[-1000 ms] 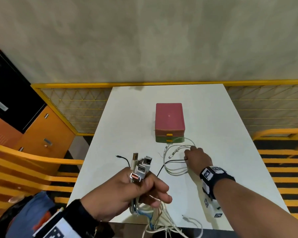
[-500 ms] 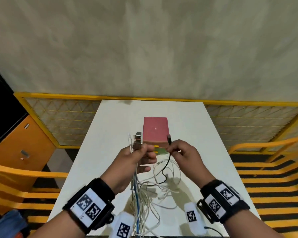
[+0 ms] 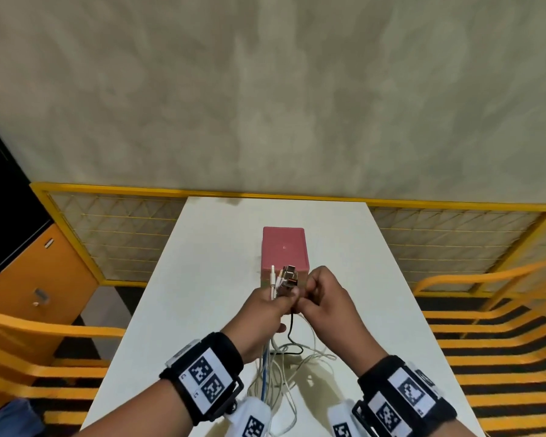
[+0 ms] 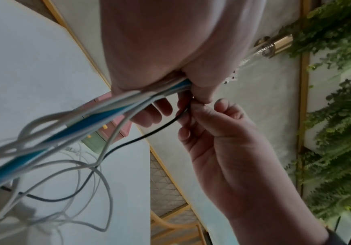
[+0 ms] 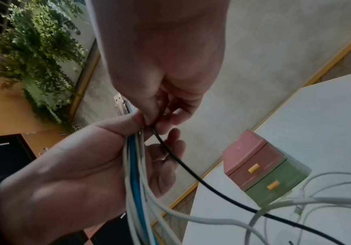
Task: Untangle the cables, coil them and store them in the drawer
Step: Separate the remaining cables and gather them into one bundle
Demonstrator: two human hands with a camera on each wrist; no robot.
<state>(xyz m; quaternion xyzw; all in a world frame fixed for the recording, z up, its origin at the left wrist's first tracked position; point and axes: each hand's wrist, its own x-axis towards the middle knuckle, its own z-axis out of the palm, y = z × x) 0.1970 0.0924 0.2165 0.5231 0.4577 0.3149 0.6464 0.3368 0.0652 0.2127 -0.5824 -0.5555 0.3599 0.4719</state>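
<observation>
My left hand grips a bundle of white and blue cables upright above the white table, their metal plugs sticking up out of the fist. My right hand is pressed against the left and pinches the end of a thin black cable beside the bundle. The black cable hangs down into a loose tangle of white cables on the table. Behind the hands stands a small drawer box with a pink drawer above a green one, both closed.
A yellow-framed mesh railing runs behind and left of the table. Yellow chair rails stand at both sides. An orange and black cabinet is at far left. Green plants hang on the wall.
My right hand left the table, lifted the black cable's end and brought it up against my left hand. My left hand rose and moved forward with the bundle.
</observation>
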